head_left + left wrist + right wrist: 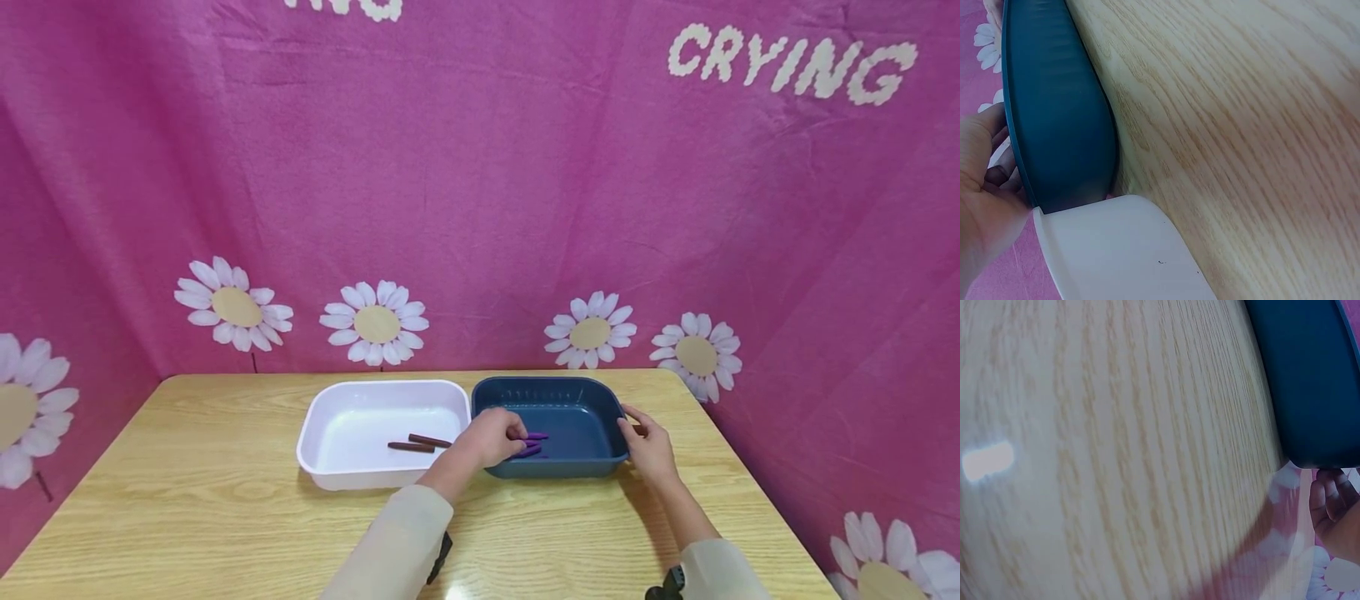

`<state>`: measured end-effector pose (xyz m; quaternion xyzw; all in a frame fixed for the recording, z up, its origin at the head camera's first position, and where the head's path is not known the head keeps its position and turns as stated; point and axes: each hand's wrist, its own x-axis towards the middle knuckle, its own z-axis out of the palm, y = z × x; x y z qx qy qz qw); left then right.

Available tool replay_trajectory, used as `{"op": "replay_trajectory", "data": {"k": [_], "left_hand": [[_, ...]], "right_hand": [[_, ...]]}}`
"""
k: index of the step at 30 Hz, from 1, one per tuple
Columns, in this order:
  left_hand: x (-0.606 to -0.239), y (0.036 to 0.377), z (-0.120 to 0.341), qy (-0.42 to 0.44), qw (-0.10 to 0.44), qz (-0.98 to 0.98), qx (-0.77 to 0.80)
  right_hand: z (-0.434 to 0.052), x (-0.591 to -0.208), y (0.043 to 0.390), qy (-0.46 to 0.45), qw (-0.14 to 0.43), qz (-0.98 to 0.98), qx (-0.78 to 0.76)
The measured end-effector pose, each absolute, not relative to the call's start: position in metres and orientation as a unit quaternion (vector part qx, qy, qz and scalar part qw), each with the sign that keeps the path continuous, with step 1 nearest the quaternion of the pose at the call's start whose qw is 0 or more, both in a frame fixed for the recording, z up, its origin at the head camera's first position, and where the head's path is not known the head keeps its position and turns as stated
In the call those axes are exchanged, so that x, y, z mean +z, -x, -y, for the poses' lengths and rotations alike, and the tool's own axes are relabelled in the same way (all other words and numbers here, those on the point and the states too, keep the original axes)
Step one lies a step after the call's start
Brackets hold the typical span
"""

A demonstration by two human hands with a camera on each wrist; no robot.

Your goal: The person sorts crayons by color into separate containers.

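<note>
My left hand (pixel 491 437) reaches over the left wall of a dark blue tray (pixel 557 468), its fingers curled. Its thumb and fingertips pinch at slim purple crayon-like sticks (pixel 537 436) low inside that tray; how many they hold is hidden. In the left wrist view the left hand (pixel 988 181) is partly behind the blue tray's rim. At the tray's right end, my right hand (pixel 651 446) touches the outer side with thumb and fingertips. The right wrist view shows those fingers (pixel 1317 506) against the end wall. Two brown crayon-like sticks (pixel 411 447) lie in a white tray (pixel 367 480).
Both trays stand side by side, ends together, on a wood-grain table (pixel 225 517) near its far edge. A pink cloth (pixel 465 208) with daisies and lettering hangs behind and around the table. The left forearm passes over the white tray's front right corner.
</note>
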<state>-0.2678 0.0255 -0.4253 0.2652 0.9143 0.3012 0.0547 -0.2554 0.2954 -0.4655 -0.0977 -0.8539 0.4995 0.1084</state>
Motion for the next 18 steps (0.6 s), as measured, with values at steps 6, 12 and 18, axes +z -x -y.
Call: {"op": "replay_trajectory", "data": {"k": [6, 12, 18], "left_hand": [[-0.421, 0.267, -0.025, -0.266, 0.06, -0.91, 0.312], [-0.411, 0.263, -0.019, -0.282, 0.043, -0.908, 0.307], [-0.404, 0.26, -0.001, -0.28, 0.044, -0.901, 0.329]], "right_hand": [[-0.296, -0.465, 0.256, 0.095, 0.11, 0.857, 0.495], [-0.298, -0.466, 0.256, 0.096, 0.111, 0.861, 0.487], [-0.299, -0.466, 0.255, 0.098, 0.104, 0.861, 0.488]]}}
